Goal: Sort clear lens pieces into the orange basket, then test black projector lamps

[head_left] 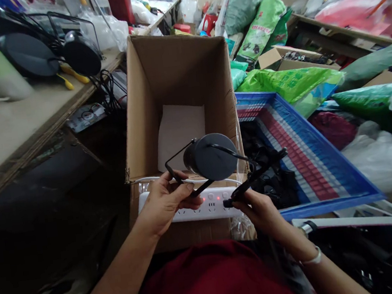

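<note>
My left hand (163,203) pinches the lamp's (211,157) wire bracket | my right hand (257,208) closed on its black arm | lamp held above the power strip (203,209), at the open cardboard box's (176,73) near edge.

Beyond the hands stands an open cardboard box (176,78) with a white sheet (180,132) on its bottom. Just under the hands lies a white power strip (203,209) with red lights. To the right of the right hand sits a blue tray (327,169), and green bags (292,85) lie farther behind it. Far left of the left hand, the surface (8,127) carries dark round lamps (81,56).
</note>
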`<act>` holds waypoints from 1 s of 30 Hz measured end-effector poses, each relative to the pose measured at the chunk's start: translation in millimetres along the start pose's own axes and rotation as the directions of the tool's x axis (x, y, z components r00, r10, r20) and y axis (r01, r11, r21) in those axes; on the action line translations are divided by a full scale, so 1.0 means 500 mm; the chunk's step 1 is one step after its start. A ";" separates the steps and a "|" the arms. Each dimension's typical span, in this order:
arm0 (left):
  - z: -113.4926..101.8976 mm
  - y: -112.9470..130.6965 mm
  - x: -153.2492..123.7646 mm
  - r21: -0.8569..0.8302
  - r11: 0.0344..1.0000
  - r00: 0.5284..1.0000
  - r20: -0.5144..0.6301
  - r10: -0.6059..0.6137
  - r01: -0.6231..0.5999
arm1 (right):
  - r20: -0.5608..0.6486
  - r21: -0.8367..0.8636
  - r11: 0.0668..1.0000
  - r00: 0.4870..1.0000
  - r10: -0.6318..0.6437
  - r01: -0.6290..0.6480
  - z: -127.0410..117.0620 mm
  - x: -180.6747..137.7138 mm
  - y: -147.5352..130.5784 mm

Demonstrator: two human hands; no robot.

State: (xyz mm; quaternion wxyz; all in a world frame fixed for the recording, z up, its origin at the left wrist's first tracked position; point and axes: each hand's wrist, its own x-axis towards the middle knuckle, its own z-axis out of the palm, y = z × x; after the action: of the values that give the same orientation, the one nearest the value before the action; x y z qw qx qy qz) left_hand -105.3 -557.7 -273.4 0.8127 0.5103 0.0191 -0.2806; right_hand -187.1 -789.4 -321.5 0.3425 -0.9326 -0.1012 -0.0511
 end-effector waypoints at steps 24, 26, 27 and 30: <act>0.012 -0.040 0.036 0.004 1.000 0.978 0.209 0.023 -0.025 | -0.076 0.048 0.998 0.996 0.041 -0.037 0.054 -0.037 0.024; 0.013 -0.038 0.037 0.019 0.999 0.972 0.230 0.040 -0.045 | -0.063 0.002 1.000 0.998 0.026 -0.026 0.056 -0.034 0.029; 0.013 -0.038 0.037 0.027 0.998 0.972 0.231 0.045 -0.053 | -0.072 -0.022 1.000 0.997 0.002 -0.003 0.059 -0.033 0.035; 0.009 -0.042 0.040 0.021 0.998 0.974 0.220 0.060 -0.067 | -0.109 -0.063 0.997 0.992 -0.059 0.052 0.072 -0.032 0.060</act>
State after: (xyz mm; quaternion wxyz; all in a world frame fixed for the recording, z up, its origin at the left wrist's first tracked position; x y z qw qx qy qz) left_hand -99.8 -577.2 -294.9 0.8110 0.4882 -0.0910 -0.3093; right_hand -195.0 -790.6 -370.4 0.3181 -0.9350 -0.1065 -0.1151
